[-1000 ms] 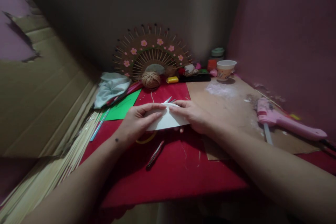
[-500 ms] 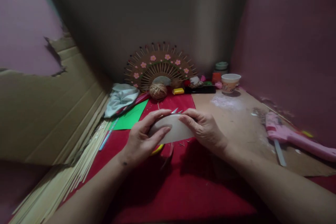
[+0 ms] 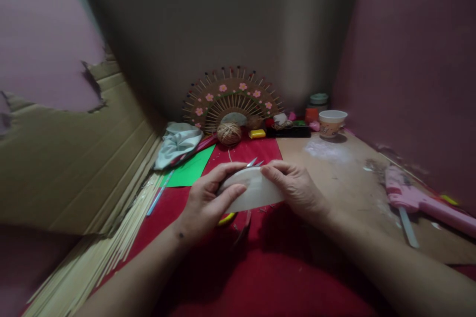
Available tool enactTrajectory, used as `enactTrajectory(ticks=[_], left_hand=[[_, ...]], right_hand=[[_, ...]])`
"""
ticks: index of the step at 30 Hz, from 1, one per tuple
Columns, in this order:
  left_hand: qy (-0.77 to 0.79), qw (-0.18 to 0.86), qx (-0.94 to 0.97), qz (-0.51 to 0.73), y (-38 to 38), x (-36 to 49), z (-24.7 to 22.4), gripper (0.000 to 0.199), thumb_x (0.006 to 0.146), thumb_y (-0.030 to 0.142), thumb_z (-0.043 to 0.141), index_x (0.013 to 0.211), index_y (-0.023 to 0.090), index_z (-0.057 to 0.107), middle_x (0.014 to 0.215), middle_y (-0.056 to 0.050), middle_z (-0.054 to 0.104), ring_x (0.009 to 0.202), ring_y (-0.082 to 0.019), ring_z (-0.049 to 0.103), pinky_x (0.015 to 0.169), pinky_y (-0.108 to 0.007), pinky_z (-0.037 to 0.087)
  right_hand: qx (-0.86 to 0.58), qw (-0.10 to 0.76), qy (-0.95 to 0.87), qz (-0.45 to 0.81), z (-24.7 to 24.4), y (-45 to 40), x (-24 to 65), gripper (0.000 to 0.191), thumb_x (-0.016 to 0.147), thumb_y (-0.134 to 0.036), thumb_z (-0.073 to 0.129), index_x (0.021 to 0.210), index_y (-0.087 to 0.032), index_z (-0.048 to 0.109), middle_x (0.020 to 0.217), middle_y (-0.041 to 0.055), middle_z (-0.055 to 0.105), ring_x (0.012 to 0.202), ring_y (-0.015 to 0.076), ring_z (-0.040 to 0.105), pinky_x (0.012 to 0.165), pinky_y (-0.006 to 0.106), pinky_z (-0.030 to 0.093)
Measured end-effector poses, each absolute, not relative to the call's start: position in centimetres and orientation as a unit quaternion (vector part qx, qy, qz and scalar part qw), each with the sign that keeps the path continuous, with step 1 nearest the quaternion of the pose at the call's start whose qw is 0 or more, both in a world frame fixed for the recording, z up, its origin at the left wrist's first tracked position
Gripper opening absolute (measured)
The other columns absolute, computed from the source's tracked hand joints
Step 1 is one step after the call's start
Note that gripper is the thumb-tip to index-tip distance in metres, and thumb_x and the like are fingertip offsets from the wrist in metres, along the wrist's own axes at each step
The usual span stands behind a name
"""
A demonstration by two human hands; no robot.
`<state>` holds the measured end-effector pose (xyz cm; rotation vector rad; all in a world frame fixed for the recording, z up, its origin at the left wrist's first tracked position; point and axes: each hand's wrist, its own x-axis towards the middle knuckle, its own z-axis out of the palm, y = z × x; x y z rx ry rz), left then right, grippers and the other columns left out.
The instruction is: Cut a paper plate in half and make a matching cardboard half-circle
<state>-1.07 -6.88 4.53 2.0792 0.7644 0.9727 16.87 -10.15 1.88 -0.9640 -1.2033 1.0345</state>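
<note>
Between my two hands is a curved whitish piece, its smooth pale face turned toward me; whether it is card or plastic I cannot tell. My left hand grips its left end, thumb flat on the near face and fingers over the top edge. At the right end my right hand pinches it between thumb and fingers. Scissors lie beneath and beyond it on the red cloth; their yellow handle and pointed blade tips show, the middle being hidden.
A flower-painted stick fan leans at the back behind a twine ball. A paper cup and pink glue gun are on the right. Thin sticks, green paper and cardboard line the left.
The whole view has shifted slightly, so everything appears a little lower and further right. Both hands keep their hold on the whitish piece, which is tilted a little differently.
</note>
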Motion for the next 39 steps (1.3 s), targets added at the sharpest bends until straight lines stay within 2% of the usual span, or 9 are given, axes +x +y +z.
enactTrajectory(ticks=[2,5,7,10,15,22,30,39], left_hand=[[0.295,0.383,0.788,0.381,-6.8,-1.0,4.4,0.030,0.079,0.026,0.058,0.108,0.023,0.056,0.105,-0.002,0.060,0.093,-0.016,0.055,0.077,-0.022,0.043],[0.292,0.436,0.756,0.391,-6.6,-0.8,4.2,0.034,0.077,0.026,0.061,0.110,0.025,0.055,0.105,-0.002,0.060,0.088,-0.014,0.056,0.068,-0.018,0.044],[0.295,0.467,0.735,0.392,-6.4,-0.6,4.0,0.033,0.077,0.027,0.060,0.110,0.026,0.055,0.098,-0.001,0.062,0.075,-0.011,0.056,0.058,-0.016,0.042],[0.317,0.486,0.710,0.399,-6.0,-0.6,3.6,0.023,0.079,0.030,0.057,0.101,0.023,0.061,0.082,0.000,0.062,0.059,-0.006,0.049,0.048,-0.014,0.037],[0.365,0.519,0.678,0.370,-5.2,-0.3,3.3,0.018,0.075,0.032,0.062,0.086,0.020,0.066,0.078,0.000,0.062,0.059,-0.007,0.051,0.048,-0.014,0.038],[0.384,0.583,0.653,0.294,-5.0,0.2,3.3,0.023,0.076,0.033,0.059,0.095,0.020,0.061,0.067,0.002,0.059,0.045,-0.006,0.049,0.037,-0.014,0.033],[0.378,0.619,0.623,0.292,-5.0,0.1,3.3,0.024,0.076,0.033,0.059,0.097,0.020,0.059,0.062,0.003,0.058,0.036,-0.005,0.046,0.029,-0.015,0.034],[0.353,0.659,0.606,0.271,-5.0,0.1,3.3,0.022,0.079,0.032,0.056,0.098,0.021,0.057,0.062,0.002,0.056,0.035,-0.008,0.047,0.026,-0.018,0.040]], right_hand=[[-0.405,0.590,-0.498,0.490,1.9,-10.0,17.0,0.030,0.072,-0.046,0.060,0.070,-0.016,0.060,0.058,-0.0026,0.051,0.048,0.0065,0.043,0.042,0.018,0.033],[-0.406,0.529,-0.487,0.565,2.1,-9.8,17.2,0.038,0.074,-0.053,0.055,0.074,-0.015,0.060,0.053,-0.0016,0.052,0.040,0.0067,0.044,0.035,0.017,0.032],[-0.415,0.492,-0.485,0.592,2.2,-9.8,17.3,0.043,0.076,-0.056,0.051,0.074,-0.013,0.059,0.049,-0.0015,0.051,0.036,0.0067,0.042,0.031,0.018,0.030],[-0.431,0.489,-0.473,0.594,2.1,-9.6,17.4,0.045,0.074,-0.058,0.052,0.072,-0.013,0.057,0.046,-0.0019,0.049,0.034,0.0069,0.041,0.028,0.018,0.029],[-0.459,0.479,-0.412,0.624,1.5,-9.0,17.3,0.044,0.071,-0.058,0.055,0.074,-0.015,0.057,0.051,-0.0008,0.051,0.035,0.0076,0.042,0.025,0.019,0.028],[-0.505,0.464,-0.330,0.649,1.3,-8.6,17.1,0.039,0.071,-0.054,0.059,0.073,-0.016,0.059,0.052,-0.0001,0.051,0.035,0.0068,0.041,0.024,0.018,0.025],[-0.483,0.473,-0.323,0.662,1.0,-8.6,17.3,0.037,0.068,-0.052,0.063,0.073,-0.015,0.060,0.050,-0.0008,0.051,0.033,0.0057,0.041,0.022,0.017,0.026],[-0.491,0.461,-0.339,0.657,1.2,-8.8,17.4,0.035,0.069,-0.048,0.063,0.074,-0.013,0.061,0.045,-0.0011,0.049,0.030,0.0050,0.038,0.021,0.017,0.023]])
